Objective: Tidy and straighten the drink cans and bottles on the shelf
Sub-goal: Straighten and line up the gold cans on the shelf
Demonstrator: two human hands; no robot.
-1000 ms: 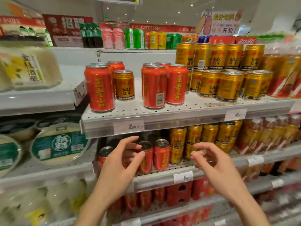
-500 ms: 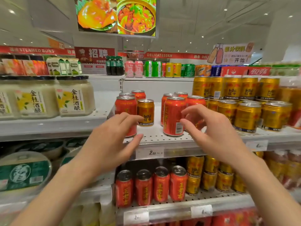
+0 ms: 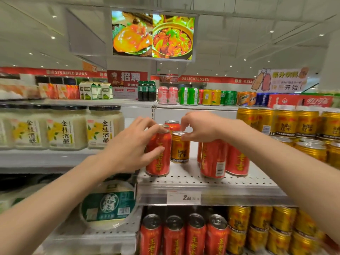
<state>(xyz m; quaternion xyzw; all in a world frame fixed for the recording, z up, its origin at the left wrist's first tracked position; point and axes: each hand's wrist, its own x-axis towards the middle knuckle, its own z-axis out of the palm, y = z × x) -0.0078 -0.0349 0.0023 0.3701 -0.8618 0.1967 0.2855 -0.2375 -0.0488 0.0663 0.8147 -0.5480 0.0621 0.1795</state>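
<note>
On the white perforated shelf (image 3: 184,181) a tall red can (image 3: 160,159) stands at the front left, and my left hand (image 3: 132,144) grips its side and top. Right beside it stands a short gold can (image 3: 180,149); my right hand (image 3: 198,127) pinches its top rim from above. Another red can (image 3: 172,125) shows behind these two. Three more red cans (image 3: 213,159) stand to the right, under my right forearm. Gold cans (image 3: 294,126) are stacked in two layers at the far right.
Jars of white rice wine (image 3: 68,127) fill the left shelf. Below are red cans (image 3: 184,236), gold cans (image 3: 266,232) and a round green-labelled tub (image 3: 108,205). Coloured cans and bottles (image 3: 189,95) line the top shelf. A price tag (image 3: 183,197) is on the shelf edge.
The view has risen from the lower shelf to the upper one. Both hands reached up and forward; the left closed round the front red can, the right came down onto the gold can's top.
</note>
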